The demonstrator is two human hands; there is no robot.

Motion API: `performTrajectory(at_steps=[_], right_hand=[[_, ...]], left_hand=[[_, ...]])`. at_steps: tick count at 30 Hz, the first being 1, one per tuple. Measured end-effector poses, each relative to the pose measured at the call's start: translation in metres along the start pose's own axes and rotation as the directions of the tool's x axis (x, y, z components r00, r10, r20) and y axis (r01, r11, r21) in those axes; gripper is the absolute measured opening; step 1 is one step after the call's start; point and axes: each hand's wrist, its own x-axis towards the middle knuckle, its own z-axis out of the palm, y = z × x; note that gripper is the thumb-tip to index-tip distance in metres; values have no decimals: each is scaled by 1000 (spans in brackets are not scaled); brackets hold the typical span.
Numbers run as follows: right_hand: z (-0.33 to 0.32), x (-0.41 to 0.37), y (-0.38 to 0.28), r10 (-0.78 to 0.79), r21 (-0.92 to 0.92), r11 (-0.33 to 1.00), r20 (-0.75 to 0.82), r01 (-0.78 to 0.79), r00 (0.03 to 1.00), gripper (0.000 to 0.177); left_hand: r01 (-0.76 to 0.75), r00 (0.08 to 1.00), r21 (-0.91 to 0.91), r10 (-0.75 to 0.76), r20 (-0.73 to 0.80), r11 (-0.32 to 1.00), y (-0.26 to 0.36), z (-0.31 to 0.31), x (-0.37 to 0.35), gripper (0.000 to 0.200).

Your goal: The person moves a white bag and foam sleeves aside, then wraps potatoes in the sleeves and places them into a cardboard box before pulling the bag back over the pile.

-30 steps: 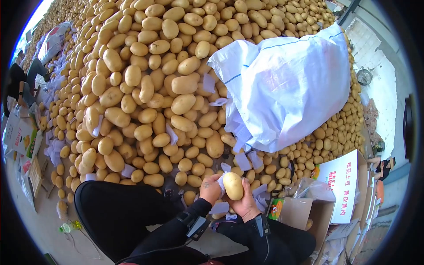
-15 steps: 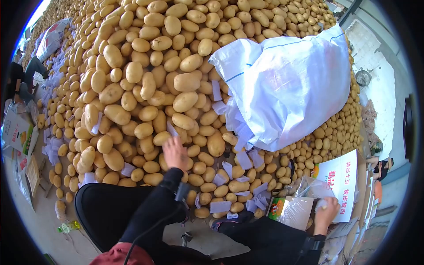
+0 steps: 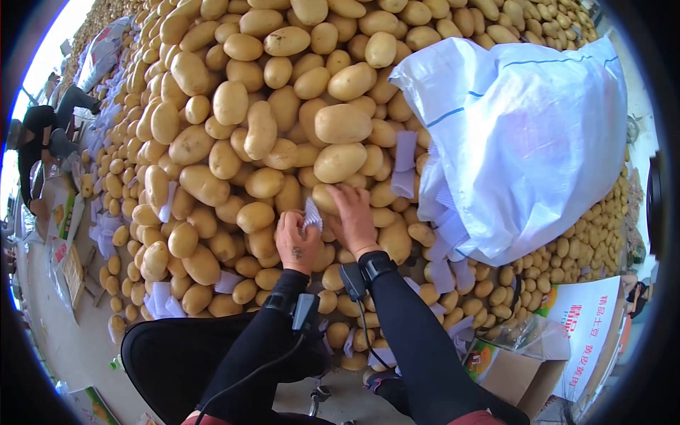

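In front of me lies a large heap of yellow potatoes. My left hand [image 3: 296,243] is closed on a white foam net sleeve [image 3: 312,214], pinched at the fingers. Just to its right, my right hand [image 3: 354,221] has its fingers curled over a potato [image 3: 326,200] on the heap. The two hands are close together, and the potato lies just above the sleeve. At the lower right stands an open carton [image 3: 506,372] with clear plastic film at its top.
A big white woven sack [image 3: 524,149] rests on the heap at right, foam sleeves [image 3: 443,212] spilling from its mouth. More sleeves lie among the potatoes. A printed carton [image 3: 584,333] is at far right. Another person [image 3: 39,138] sits at far left. A black seat [image 3: 184,361] is below.
My right hand has left the carton, where it held something whitish, and come to a potato beside my left hand. The left hand now grips the foam sleeve. My view has shifted.
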Motion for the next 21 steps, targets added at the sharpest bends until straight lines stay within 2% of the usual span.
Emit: performTrajectory(at_steps=[1,2,3,4,5,6,7,8,10,12,13,14,15,16,17,18,19,20,21], right_hand=[[8,-1,1,78,60,995,-25,-77,997,60],[11,-5,-1,161,117,981,-45,-155,986,58],[11,-16,-4,159,121,981,-47,-152,986,58],[8,-31,-8,387,501,797,6,-338,922,52],[2,-50,-11,558,775,447,147,-446,816,47],[-11,-73,-15,550,848,351,157,-397,820,40],[-25,-92,-20,524,890,315,126,-330,842,40],[-54,-107,-37,517,777,509,68,-370,853,48],[-82,-147,-54,602,906,149,234,-396,763,53],[-92,-180,-48,643,623,611,-31,-488,765,46],[-104,-198,-46,674,677,558,-33,-480,738,43],[-120,-211,-49,704,729,500,-29,-467,710,39],[-137,-226,-54,747,755,430,10,-495,664,37],[-155,-239,-61,730,703,508,-46,-497,682,42],[-169,-251,-63,757,817,385,-13,-429,653,47],[-183,-260,-68,779,904,247,28,-347,626,52],[-215,-263,-94,718,921,87,206,-379,664,62],[-228,-268,-111,670,929,49,243,-368,702,67],[-235,-270,-129,642,952,11,228,-306,732,70]], left_hand=[[1,1000,-53,-2,-28,999,4,-1,1,16],[75,996,-100,-78,-30,992,9,-3,-1,16],[159,986,-195,-167,-24,968,17,-3,-4,17],[239,967,-295,-254,-13,925,28,-2,-7,17],[289,955,-338,-294,39,896,48,-5,-12,22],[254,966,-402,-249,65,880,63,-2,-23,29],[145,986,-255,-118,117,956,71,-6,-36,30],[14,983,-107,6,182,994,78,-11,-51,30],[64,974,-204,-16,227,977,104,-18,-84,19],[185,946,-237,-108,306,954,132,-24,-119,14],[470,826,-269,-312,469,841,140,-27,-135,5],[835,541,-411,-405,737,365,142,-30,-142,11],[942,323,-332,-421,848,53,142,-34,-149,16],[945,101,-202,-358,928,-257,144,-42,-148,21],[902,-6,-76,-187,982,-424,146,-56,-145,28],[904,0,-79,-184,983,-420,150,-61,-150,28],[898,-52,-27,-168,984,-439,154,-63,-155,28],[888,-108,28,-150,983,-459,159,-63,-163,29],[901,-164,122,-67,984,-416,161,-53,-188,29]])
